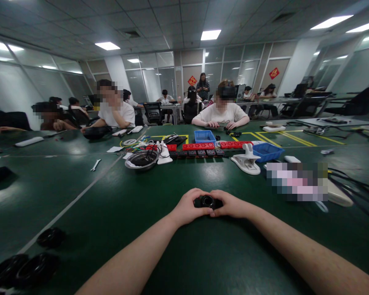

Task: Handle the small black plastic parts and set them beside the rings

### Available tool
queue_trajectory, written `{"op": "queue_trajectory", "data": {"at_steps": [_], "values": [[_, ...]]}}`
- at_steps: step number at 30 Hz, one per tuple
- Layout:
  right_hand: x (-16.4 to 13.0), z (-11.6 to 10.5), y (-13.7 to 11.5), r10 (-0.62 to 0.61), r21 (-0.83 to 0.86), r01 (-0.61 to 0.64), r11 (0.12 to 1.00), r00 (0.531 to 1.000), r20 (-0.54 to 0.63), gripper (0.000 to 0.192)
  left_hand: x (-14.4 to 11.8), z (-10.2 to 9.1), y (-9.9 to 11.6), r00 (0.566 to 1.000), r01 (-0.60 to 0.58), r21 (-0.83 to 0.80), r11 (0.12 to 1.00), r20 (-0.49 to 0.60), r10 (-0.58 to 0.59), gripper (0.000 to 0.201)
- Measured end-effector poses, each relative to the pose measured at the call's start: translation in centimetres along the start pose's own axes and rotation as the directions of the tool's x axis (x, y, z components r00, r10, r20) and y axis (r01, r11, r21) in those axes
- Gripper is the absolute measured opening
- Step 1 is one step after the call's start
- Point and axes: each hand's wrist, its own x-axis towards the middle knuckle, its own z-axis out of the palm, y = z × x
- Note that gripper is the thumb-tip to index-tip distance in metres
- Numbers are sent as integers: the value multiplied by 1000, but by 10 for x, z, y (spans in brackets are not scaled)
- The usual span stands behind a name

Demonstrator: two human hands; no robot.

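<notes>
A small black part with a round, ring-like opening is held low over the green table, in the middle of the head view. My left hand curls round it from the left, thumb in front and fingers behind. From the right, my right hand closes on the same part in a similar way. The fingertips of both hands meet near it, and they cover its sides. Its exact kind is not clear.
Black rings lie at the table's lower left, and a wrench farther back. Beyond my hands stand a metal bowl, red power strips, a white clip stand and a blue tray. A co-worker sits opposite.
</notes>
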Motion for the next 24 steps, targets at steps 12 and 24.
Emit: {"op": "queue_trajectory", "data": {"at_steps": [12,24], "values": [[0,2,3,45,15,-44,999,998,-36,36,1,4,-7,998,63,7,998,-24,-63,41],[7,27,-13,185,-417,-324,849,922,-341,34,2,19,-5,947,237,45,971,-233,-220,38]]}}
